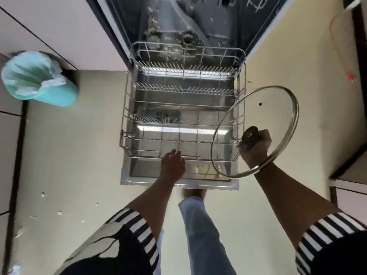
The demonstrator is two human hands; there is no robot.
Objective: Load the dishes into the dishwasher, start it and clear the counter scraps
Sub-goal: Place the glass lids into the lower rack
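The dishwasher's door (139, 178) lies open and flat in front of me. Its wire lower rack (127, 114) is pulled out over the door and holds no dishes. My left hand (172, 163) rests on the rack's front rail, fingers curled over the wire. My right hand (256, 145) grips the black knob of a round glass pot lid (278, 108) with a steel rim. The lid is tilted and hangs over the rack's right front corner. The tub's floor with its spray arm (188, 39) shows behind the rack.
A teal waste bin (59, 94) with a liner stands on the floor at the left, against pale cabinet fronts (59, 28). White crumbs (59, 212) dot the floor at lower left. A dark-edged cabinet (355, 124) stands at the right. My leg (200, 231) is below the door.
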